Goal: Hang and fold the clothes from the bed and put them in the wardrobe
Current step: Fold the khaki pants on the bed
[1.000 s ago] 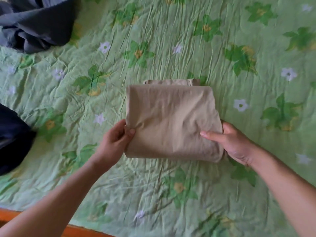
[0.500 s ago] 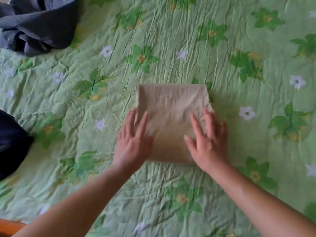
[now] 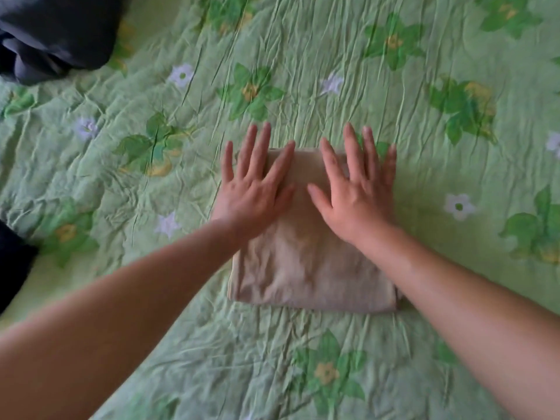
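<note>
On the bed [image 3: 409, 95], head view: a beige garment [image 3: 306, 268], folded into a compact rectangle, lies flat near the middle of the green floral bedspread. The left hand [image 3: 251, 195] and the right hand [image 3: 354, 201] rest palm-down, side by side, on the far half of the garment. The left fingers [image 3: 263, 150] and the right fingers [image 3: 351, 153] are straight and spread, pinching nothing. Several fingertips reach past the garment's far edge onto the bedspread. Both bare forearms cross the near part of the frame. A crumpled dark grey garment [image 3: 54, 34] lies at the far left corner, well apart. Another dark cloth [image 3: 12, 262] shows at the left edge.
</note>
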